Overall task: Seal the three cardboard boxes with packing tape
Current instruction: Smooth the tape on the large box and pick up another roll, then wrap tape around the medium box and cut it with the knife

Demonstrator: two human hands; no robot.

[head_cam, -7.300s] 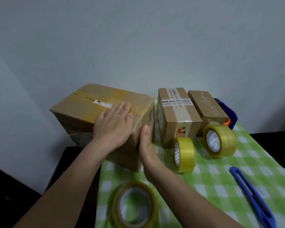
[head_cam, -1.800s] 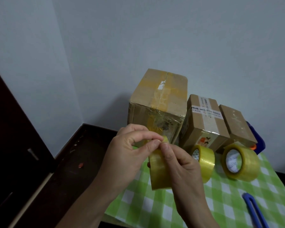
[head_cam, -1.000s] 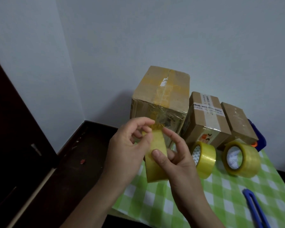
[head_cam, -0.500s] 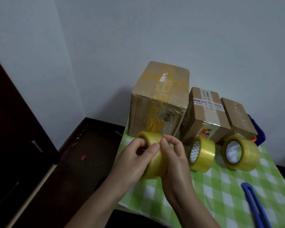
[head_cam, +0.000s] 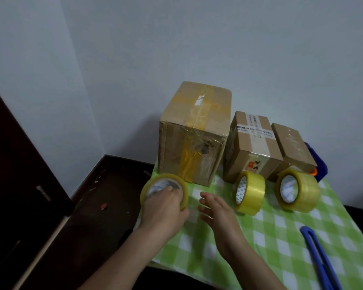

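Three cardboard boxes stand at the back of the green checked table: a large box with yellowish tape over its top, a medium box with a white label, and a small box. My left hand grips a roll of clear yellowish tape near the large box's front left corner. My right hand hovers beside it with fingers spread and nothing in it.
Two more tape rolls stand on edge in front of the smaller boxes. A blue cutter lies at the right. A blue and orange object sits behind the small box. Dark furniture borders the table's left.
Half a second ago both hands held the tape roll. Now my right hand has let go and my left hand has carried the roll left and lower.
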